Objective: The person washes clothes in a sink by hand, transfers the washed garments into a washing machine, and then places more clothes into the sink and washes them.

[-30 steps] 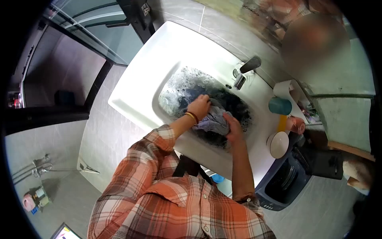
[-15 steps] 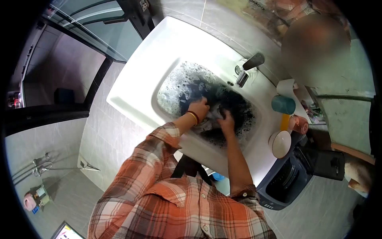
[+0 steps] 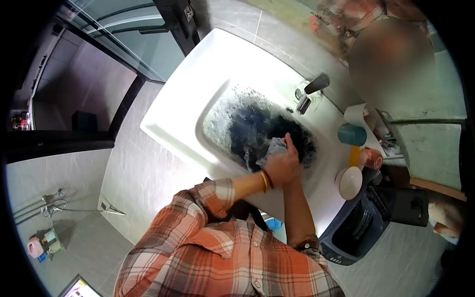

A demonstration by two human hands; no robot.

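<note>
A white sink holds foamy, dark water with dark cloth soaking in it. A wet light grey cloth is lifted partly out of the water, bunched against my right hand. That hand's fingers are closed at the cloth, though most of it lies behind my left hand. Crossing over my right wrist, my left hand, with red and yellow bands at its wrist, is smeared by motion. Its fingers cannot be made out.
A chrome faucet stands at the sink's back edge. To the right are a teal cup, a pink cup and a white bowl. Below them is a dark bin-like appliance with its lid raised. A mirror hangs beyond.
My left hand has moved right and toward me, out of the water and across my right wrist. The light grey cloth has come up higher at my right hand.
</note>
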